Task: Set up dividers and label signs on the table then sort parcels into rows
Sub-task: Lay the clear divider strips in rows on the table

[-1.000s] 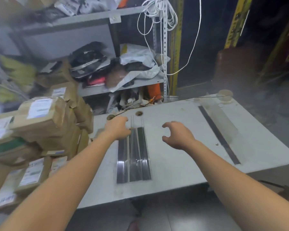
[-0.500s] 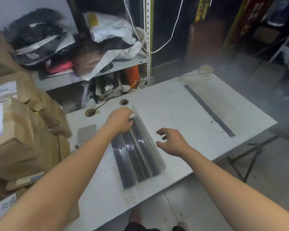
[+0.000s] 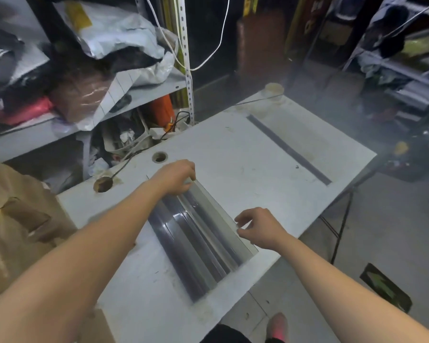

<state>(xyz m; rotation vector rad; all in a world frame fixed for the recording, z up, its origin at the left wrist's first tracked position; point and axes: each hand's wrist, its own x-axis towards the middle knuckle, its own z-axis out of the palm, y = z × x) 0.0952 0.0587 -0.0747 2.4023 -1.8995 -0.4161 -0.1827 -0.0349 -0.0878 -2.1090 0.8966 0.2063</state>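
Fingers (image 3: pixel 242 219) of the right hand (image 3: pixel 263 230) pinch the outer divider (image 3: pixel 221 214) while the left hand (image 3: pixel 175 177) grips the nested dividers (image 3: pixel 193 246) on the table (image 3: pixel 245 154), so separating one seems underway, needing a clean lift next.

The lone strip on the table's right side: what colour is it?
The strip is dark grey; head view.

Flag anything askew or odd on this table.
One clear divider stands tilted up off the flat stack, gripped by the left hand and pinched by the right hand. The left cable hole has a ragged brown rim.
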